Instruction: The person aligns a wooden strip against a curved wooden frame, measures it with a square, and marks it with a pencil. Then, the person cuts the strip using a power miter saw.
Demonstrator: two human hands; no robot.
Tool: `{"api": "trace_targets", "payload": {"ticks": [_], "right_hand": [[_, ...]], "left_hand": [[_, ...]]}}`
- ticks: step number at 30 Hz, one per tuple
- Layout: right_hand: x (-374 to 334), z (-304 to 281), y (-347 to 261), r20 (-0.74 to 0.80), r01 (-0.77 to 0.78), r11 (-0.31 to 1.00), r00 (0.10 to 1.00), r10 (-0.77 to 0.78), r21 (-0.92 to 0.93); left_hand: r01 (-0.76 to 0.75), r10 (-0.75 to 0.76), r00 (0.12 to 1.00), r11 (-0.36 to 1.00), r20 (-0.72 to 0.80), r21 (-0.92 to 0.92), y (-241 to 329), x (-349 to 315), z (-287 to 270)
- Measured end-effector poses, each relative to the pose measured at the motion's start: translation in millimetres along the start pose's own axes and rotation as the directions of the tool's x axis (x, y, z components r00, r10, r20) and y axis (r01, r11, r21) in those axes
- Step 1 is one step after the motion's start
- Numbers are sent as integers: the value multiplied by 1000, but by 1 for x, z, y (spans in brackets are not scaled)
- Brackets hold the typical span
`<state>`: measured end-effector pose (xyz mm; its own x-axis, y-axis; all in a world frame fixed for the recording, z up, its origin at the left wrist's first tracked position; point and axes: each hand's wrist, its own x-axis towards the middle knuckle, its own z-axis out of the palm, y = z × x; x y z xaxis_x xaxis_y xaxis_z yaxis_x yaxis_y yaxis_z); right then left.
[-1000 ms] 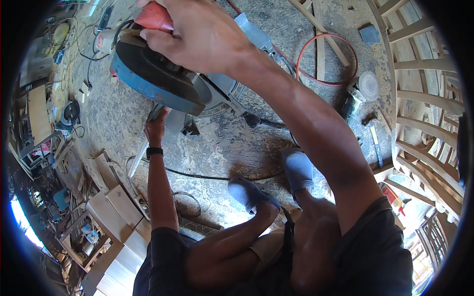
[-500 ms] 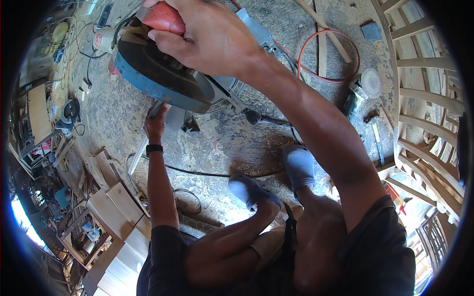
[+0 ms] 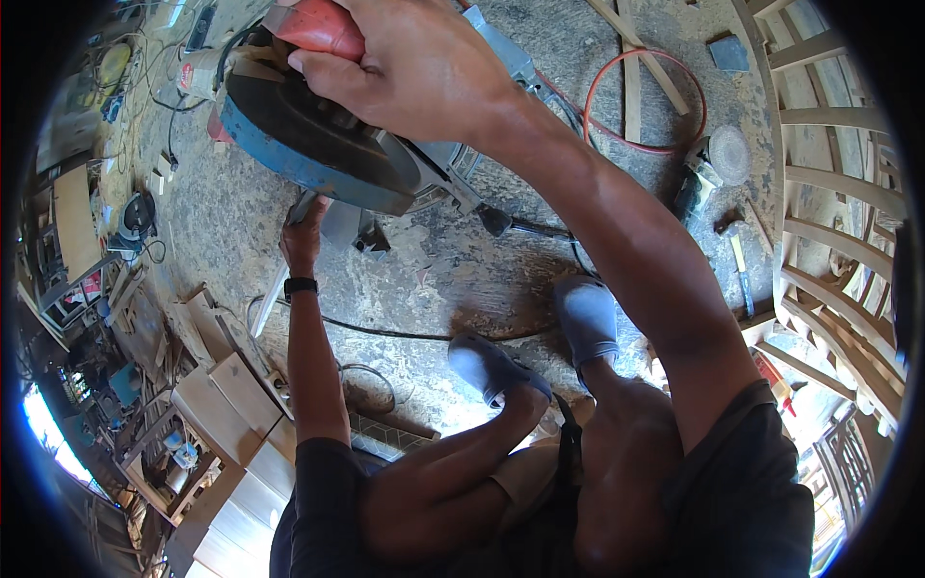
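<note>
My right hand (image 3: 414, 72) is wrapped around the red handle (image 3: 323, 26) of a miter saw at the top left. The saw's blue blade guard (image 3: 289, 164) curves below that hand, over the dark blade housing. Just under the guard's near edge, my left hand (image 3: 303, 236), with a black band on its wrist, is closed at the saw's metal fence. A pale narrow strip (image 3: 270, 301) runs out beside that hand toward me, and the fingers seem to grip it. The guard and the back of the hand hide the strip's far end.
An angle grinder (image 3: 708, 173) and a hammer (image 3: 739, 265) lie on the worn floor (image 3: 414, 279) at right. Behind them are a red hose loop (image 3: 588, 101) and wood strips (image 3: 631, 91). A black cable (image 3: 385, 335) crosses before my clogs (image 3: 586, 313). Stacked boards (image 3: 226, 405) are at left; a slatted wooden frame (image 3: 838, 183) stands at right.
The whole view has shifted slightly. Both hands keep their places on the saw and at the fence, and the saw head shows no clear movement.
</note>
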<state>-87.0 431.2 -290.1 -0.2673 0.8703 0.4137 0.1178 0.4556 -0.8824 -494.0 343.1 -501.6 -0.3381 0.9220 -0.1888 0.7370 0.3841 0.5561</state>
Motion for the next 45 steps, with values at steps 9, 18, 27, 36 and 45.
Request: {"api": "trace_targets", "payload": {"ticks": [9, 18, 27, 36, 45], "right_hand": [[5, 8, 5, -36, 37, 999, 999, -36, 33], [5, 2, -2, -4, 9, 999, 1000, -9, 37], [3, 9, 8, -88, 144, 987, 987, -137, 77], [-2, 3, 4, -64, 58, 998, 996, -59, -9], [-1, 2, -5, -58, 14, 1000, 998, -14, -16]], "left_hand": [[-19, 19, 1000, 1000, -11, 12, -7, 3, 0], [-11, 11, 1000, 1000, 6, -9, -5, 4, -1], [18, -19, 999, 999, 30, 29, -6, 5, -2], [55, -58, 998, 996, 32, 65, 24, -6, -3], [71, -72, 997, 993, 12, 97, 15, -2, -3]]}}
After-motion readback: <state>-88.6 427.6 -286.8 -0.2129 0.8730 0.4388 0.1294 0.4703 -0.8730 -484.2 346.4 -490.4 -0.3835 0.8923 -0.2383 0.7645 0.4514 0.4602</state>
